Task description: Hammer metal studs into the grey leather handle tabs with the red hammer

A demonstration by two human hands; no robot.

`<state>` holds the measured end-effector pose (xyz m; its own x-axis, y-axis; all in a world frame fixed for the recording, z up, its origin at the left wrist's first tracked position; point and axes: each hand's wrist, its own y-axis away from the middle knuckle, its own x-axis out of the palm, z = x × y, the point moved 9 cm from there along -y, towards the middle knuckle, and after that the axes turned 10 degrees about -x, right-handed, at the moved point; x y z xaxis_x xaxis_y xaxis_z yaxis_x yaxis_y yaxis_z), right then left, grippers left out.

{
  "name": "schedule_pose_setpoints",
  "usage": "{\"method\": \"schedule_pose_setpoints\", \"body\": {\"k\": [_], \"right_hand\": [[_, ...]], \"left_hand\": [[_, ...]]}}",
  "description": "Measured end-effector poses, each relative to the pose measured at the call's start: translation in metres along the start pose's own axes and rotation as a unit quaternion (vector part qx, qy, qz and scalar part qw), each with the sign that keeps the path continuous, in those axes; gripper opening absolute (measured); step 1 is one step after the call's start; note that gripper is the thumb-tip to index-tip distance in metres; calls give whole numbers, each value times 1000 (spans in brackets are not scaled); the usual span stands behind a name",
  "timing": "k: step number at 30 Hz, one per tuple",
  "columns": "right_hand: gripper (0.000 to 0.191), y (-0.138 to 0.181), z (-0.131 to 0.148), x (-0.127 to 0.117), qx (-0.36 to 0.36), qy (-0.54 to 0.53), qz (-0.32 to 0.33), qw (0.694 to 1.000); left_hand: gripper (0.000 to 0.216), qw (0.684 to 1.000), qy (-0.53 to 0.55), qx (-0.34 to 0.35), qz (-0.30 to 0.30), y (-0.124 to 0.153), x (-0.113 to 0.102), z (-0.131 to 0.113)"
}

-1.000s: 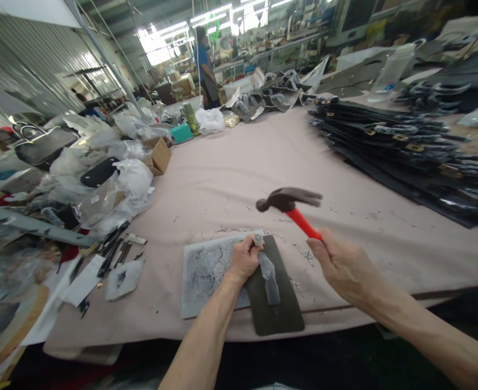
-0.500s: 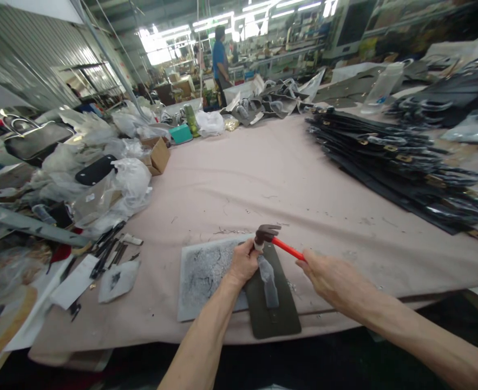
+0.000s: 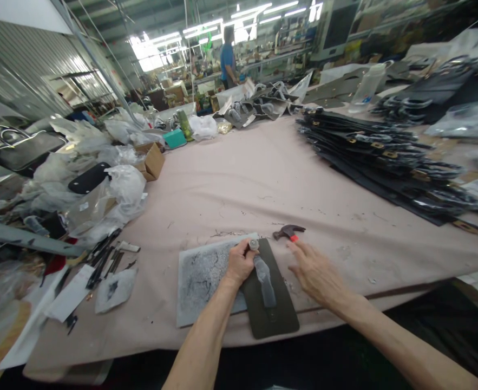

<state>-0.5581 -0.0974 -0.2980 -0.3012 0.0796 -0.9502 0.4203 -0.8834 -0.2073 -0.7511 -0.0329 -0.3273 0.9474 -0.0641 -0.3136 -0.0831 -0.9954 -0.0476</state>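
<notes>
left hand [image 3: 239,264] — pinched round a small metal punch [image 3: 254,245], stood on the dark leather piece [image 3: 269,303] over the grey slab [image 3: 202,276], lower centre | right hand [image 3: 314,271] — fingers spread, just behind the hammer [image 3: 288,232] lying on the worktop [image 3: 263,173]

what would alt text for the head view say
A person's left hand pinches a small metal punch upright on a dark leather piece, while the right hand rests open over a red-handled hammer lying on the pink table. Stacked black straps lie at right, plastic bags at left.
</notes>
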Motion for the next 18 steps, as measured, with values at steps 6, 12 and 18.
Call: {"method": "schedule_pose_setpoints", "body": {"k": [6,12,18], "right_hand": [[41,-17,108,7,-254,12,63,965],[17,-37,95,-31,-140,131,-3,981],[15,-41,69,-42,51,32,58,997]], "left_hand": [[21,985,144,-75,-49,-10,-3,19],[44,909,326,-68,-251,-14,-77,-17],[34,940,214,77,-255,4,-122,-104]]}}
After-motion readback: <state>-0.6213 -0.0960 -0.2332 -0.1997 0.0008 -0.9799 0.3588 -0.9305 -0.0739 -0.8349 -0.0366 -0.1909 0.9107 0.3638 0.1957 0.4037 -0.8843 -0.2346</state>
